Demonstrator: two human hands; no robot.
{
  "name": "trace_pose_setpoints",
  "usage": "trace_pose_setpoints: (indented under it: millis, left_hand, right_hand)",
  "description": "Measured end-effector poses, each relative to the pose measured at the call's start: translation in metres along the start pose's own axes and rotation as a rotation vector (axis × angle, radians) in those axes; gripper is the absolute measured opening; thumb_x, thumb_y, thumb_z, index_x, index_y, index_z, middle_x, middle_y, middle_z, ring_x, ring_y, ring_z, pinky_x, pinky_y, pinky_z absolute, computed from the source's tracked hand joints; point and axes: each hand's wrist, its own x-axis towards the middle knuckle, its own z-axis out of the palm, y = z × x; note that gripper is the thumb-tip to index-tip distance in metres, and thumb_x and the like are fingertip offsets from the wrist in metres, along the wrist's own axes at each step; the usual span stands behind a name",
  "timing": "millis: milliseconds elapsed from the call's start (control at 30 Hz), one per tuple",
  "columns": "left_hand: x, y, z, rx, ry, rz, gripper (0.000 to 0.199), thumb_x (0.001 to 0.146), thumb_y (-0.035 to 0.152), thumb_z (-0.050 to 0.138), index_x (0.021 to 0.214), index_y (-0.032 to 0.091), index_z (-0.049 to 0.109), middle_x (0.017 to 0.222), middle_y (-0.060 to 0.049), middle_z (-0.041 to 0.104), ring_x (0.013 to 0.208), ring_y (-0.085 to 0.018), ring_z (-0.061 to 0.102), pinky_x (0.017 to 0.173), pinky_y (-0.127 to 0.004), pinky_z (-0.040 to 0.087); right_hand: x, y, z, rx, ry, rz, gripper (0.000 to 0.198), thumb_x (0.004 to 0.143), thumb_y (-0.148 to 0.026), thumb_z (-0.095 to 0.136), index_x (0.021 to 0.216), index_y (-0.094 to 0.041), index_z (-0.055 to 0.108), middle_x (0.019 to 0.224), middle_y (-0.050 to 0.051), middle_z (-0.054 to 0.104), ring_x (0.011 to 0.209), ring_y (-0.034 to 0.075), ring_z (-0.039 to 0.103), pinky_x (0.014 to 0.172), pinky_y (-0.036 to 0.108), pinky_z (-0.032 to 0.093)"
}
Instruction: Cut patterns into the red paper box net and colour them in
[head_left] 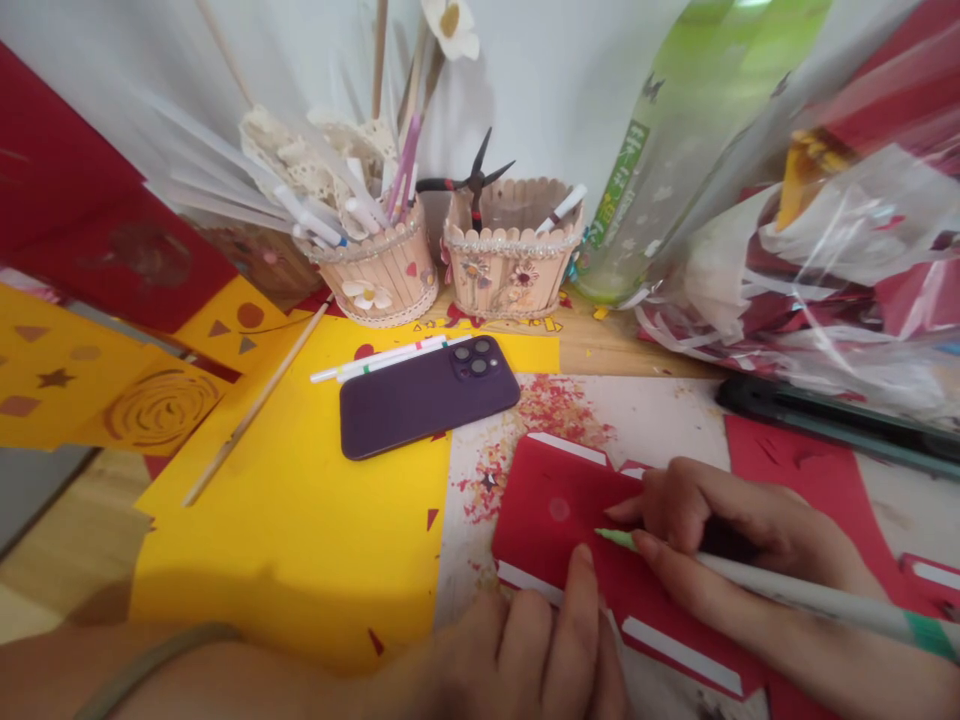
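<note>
My right hand (735, 550) is closed around a white marker (795, 588) with a pale green tip. That tip is on or just over a red paper piece (547, 490) with white strips along its edges. A faint round mark shows on the paper, left of the tip. At the bottom, my left hand (536, 640) rests its outstretched index finger on the red paper's near side. Its other fingers are loosely bent, and no held thing shows in them. Part of the red paper is hidden under my right hand.
A dark purple phone (405, 405) lies on a yellow sheet (300, 560), beside thin white markers (375, 358) and a wooden stick (255, 405). Behind stand two stick-sided holders, one with pliers (476, 180), and a green-capped bottle (637, 200). Plastic-wrapped paper (847, 260) is at right.
</note>
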Motion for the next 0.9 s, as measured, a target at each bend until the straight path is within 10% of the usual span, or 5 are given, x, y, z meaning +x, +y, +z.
trace_pose_setpoints:
  millis: [900]
  left_hand:
    - [-0.001, 0.003, 0.0, -0.014, 0.015, -0.024, 0.016, 0.091, 0.012, 0.044, 0.096, 0.012, 0.06, 0.097, -0.007, 0.071, 0.05, -0.009, 0.058, 0.041, -0.017, 0.047]
  right_hand:
    - [0.0, 0.0, 0.003, 0.0, -0.001, -0.012, 0.024, 0.081, -0.027, 0.051, 0.061, -0.024, 0.038, 0.056, -0.002, 0.053, 0.057, 0.016, 0.058, 0.043, 0.022, 0.042]
